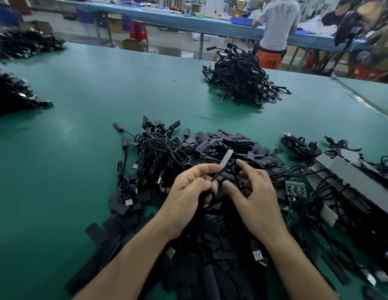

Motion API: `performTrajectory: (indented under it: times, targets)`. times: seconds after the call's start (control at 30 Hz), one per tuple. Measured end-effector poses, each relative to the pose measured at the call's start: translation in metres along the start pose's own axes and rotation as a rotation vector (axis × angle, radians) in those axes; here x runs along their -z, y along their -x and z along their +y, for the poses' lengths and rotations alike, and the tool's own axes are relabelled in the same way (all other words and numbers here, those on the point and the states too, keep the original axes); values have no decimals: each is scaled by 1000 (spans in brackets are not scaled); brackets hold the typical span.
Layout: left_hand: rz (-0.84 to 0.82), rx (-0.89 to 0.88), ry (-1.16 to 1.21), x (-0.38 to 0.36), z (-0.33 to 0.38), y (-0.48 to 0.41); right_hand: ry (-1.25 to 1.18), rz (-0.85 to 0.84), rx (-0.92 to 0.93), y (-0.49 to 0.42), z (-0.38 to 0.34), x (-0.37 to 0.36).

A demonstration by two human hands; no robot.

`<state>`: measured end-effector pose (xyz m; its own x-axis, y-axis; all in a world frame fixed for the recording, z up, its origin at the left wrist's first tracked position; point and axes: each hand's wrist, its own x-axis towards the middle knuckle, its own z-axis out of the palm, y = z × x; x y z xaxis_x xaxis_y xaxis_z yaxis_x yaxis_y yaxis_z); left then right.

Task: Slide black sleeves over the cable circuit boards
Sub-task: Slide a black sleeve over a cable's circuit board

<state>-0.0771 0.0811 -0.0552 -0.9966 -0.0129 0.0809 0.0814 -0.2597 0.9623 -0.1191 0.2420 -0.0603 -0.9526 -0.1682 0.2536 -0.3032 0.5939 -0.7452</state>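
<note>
**Black sleeves heaped under both hands, one board held up**

Head view. Black sleeves lie as flat loose pieces in a broad pile on the green table. The pile spreads from mid-table down to the near edge, under both forearms.

Left hand: fingers curled, thumb and forefinger pinching a thin black cable. The cable rises from the pinch to a narrow pale circuit board, which is tilted up and away, bare, and held above the sleeve pile.

Right hand: just beside the left, fingers loosely curved and parted, forefinger raised near the board but not touching it. Thumb tip sits close to the cable below the pinch; whether it touches is unclear. Nothing visible in its grasp.

Left of the pile is a tangle of coiled cables with USB plugs, some ends already sleeved in black. To the right are more cables running to long grey strips laid side by side, and a small green board lying flat among them.

Farther back on the table sits a separate heap of cables, well apart from the work pile. Two more dark heaps lie at the left edge, blurred.

Beyond the table a person in a pale shirt, back turned, sits on an orange stool at a blue bench.
</note>
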Motion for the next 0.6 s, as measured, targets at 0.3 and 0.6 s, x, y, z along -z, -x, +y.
performTrajectory:
  times: [0.3,0.6]
  targets:
    - [119,-50,-26,1,-5,-5,-281,70,26,0,-7,6]
    - [183,-76,-95,1,-5,-5,-489,-59,86,2,-17,13]
